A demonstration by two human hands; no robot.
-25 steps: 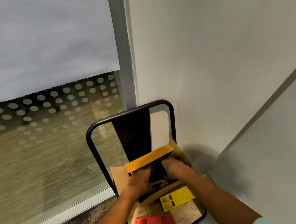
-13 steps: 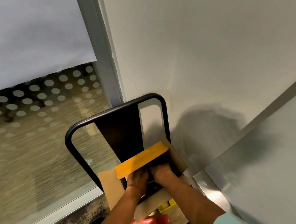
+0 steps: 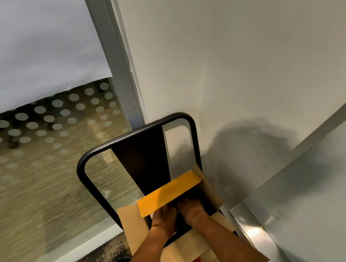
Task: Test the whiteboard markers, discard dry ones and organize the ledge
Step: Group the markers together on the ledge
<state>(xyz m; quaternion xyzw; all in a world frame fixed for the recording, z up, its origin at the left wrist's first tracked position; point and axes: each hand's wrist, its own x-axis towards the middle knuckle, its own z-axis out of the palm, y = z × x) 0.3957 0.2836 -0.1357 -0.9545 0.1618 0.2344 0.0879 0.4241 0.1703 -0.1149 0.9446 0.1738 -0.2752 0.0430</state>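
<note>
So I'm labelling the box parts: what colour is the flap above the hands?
Yellow-orange; the flap shows in the head view, over both hands.

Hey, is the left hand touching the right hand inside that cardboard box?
Cannot tell. In the head view the left hand and right hand reach into the cardboard box side by side; shadow hides their fingers.
</note>
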